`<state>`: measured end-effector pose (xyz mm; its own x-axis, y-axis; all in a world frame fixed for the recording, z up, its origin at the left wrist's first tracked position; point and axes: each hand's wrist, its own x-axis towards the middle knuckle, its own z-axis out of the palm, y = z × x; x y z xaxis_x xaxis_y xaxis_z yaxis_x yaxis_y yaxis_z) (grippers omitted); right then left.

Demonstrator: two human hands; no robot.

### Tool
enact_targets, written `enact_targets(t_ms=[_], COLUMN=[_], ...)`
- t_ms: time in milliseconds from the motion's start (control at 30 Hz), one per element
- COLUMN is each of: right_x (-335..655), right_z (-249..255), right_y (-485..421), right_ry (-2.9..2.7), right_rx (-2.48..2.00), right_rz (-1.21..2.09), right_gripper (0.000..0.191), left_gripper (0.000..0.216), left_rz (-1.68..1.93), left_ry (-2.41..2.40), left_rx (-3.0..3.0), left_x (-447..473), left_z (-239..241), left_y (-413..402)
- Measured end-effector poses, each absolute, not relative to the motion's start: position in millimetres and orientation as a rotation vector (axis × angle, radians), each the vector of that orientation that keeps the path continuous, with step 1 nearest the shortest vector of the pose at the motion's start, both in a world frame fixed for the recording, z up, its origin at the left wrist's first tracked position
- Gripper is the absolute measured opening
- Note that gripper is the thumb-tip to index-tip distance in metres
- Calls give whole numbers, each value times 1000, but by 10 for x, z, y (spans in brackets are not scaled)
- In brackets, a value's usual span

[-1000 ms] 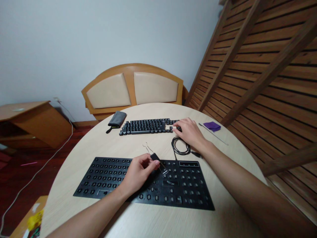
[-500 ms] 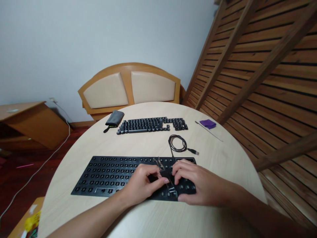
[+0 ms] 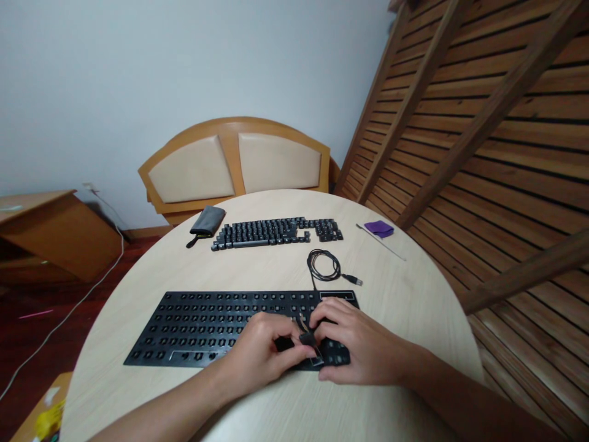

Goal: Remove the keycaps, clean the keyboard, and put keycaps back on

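Observation:
A black keyboard (image 3: pixel 197 317) without its keycaps lies near the front of the round table, its bare switches showing. My left hand (image 3: pixel 257 347) pinches a keycap puller (image 3: pixel 306 338) with a dark handle and thin wire ends. The puller is tilted over the right part of the keyboard, its lower wire end down at the switches near the front edge. My right hand (image 3: pixel 356 344) grips the keyboard's right end, with bent fingers on top and the thumb at the front edge. Its fingertips are close beside the puller; whether they touch it I cannot tell.
Removed keycaps (image 3: pixel 260 232) are laid out in rows farther back. A grey pouch (image 3: pixel 208 221) lies left of them. The coiled USB cable (image 3: pixel 324 265) sits behind the keyboard. Toward the right are a purple cloth (image 3: pixel 379 229) and a thin rod (image 3: pixel 381 242) on the table (image 3: pixel 257 268).
The puller's upper wire end has come down and forward, and the tool leans differently. My right hand has shifted slightly left and closer to it. The whole view has moved a little.

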<state>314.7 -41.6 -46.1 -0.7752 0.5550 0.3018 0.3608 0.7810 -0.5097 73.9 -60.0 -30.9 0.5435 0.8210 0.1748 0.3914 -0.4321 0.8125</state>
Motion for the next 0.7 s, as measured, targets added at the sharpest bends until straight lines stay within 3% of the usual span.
enact_targets(t_ms=[300, 700], right_x=[3114, 3081], right_z=[-473, -505], right_y=[-409, -419], right_ry=[-2512, -2429], right_rx=[-642, -675], right_rz=[529, 635], right_gripper=[24, 19], left_gripper=[26, 31], left_rz=[594, 650], left_ry=[892, 1090], left_rx=[2293, 1683], left_x=[770, 828], left_z=[-233, -315], left_y=[-689, -549])
